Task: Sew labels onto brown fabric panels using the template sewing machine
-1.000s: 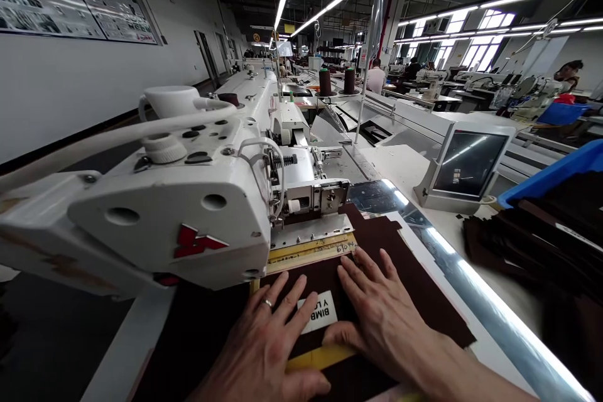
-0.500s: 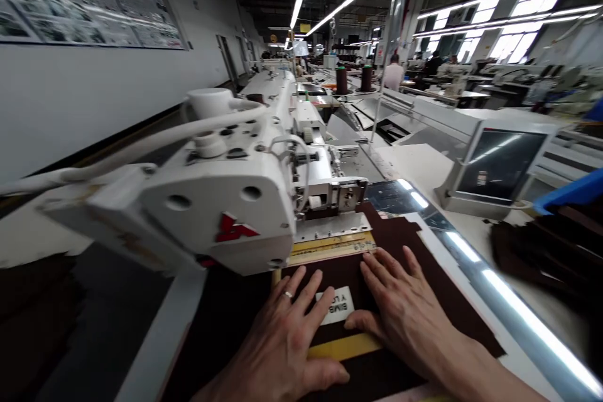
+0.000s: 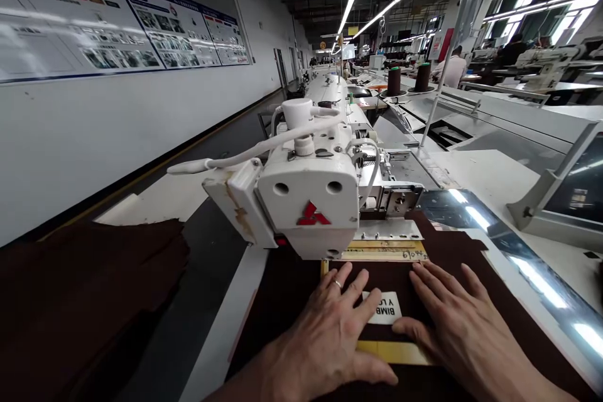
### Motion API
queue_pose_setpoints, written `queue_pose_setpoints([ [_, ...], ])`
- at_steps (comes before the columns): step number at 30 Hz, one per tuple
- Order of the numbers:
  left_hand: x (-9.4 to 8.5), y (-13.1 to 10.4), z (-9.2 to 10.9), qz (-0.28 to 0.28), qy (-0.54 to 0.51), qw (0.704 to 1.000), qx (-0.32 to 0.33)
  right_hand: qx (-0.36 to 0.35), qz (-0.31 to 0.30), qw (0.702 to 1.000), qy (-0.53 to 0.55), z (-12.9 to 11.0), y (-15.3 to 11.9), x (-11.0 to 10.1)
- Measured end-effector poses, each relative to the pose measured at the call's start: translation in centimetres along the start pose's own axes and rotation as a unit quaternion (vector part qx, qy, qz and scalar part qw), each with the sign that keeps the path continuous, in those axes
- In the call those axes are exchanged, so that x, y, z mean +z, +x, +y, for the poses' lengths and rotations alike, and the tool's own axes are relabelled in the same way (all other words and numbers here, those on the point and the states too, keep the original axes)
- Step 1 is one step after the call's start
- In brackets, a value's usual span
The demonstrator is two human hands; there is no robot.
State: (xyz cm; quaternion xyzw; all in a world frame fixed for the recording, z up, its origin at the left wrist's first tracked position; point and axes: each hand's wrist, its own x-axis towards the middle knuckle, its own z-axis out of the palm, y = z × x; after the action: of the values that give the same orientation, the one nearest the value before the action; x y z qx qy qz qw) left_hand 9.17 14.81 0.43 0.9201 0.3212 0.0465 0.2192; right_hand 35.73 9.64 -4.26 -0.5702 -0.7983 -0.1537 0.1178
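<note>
Dark brown fabric [image 3: 494, 276] lies flat beneath both hands, in front of a white sewing machine [image 3: 308, 201] with a red logo. My left hand [image 3: 330, 333] rests on it with fingers spread, a ring on one finger, its index fingertip over the edge of a white printed label [image 3: 389, 309]. On the label's other side my right hand [image 3: 456, 320] presses the fabric, fingers apart, thumb close to the label. A yellow frame [image 3: 396, 352] shows between the hands, and its far bar [image 3: 386, 252] lies by the machine's metal plate.
Stacked brown fabric [image 3: 94, 289] lies at the left. A screen [image 3: 577, 182] stands at the right edge. Thread cones [image 3: 394, 81] and a thin pole [image 3: 438, 100] are behind the machine. A person [image 3: 455, 69] in a light top is farther back.
The view has turned left, so the machine and both hands appear farther right. Both hands keep about the same place on the fabric beside the label.
</note>
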Motion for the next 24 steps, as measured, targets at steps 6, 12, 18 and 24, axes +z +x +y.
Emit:
queue_pose_setpoints([
  [6,0.2,0.0,-0.1,0.009,0.010,1.000,0.001,0.000,0.006,1.000,0.006,0.0,0.0,0.1],
  [12,0.2,0.1,0.0,0.016,0.026,1.000,0.007,-0.001,0.009,1.000,0.002,0.0,0.0,0.2],
  [18,-0.1,0.0,-0.3,0.013,0.025,1.000,0.009,-0.003,-0.002,1.000,-0.005,-0.4,0.5,-0.1],
  [24,-0.5,-0.4,-0.6,0.007,0.033,0.999,0.012,-0.003,-0.001,1.000,-0.001,-1.0,1.1,-0.6],
])
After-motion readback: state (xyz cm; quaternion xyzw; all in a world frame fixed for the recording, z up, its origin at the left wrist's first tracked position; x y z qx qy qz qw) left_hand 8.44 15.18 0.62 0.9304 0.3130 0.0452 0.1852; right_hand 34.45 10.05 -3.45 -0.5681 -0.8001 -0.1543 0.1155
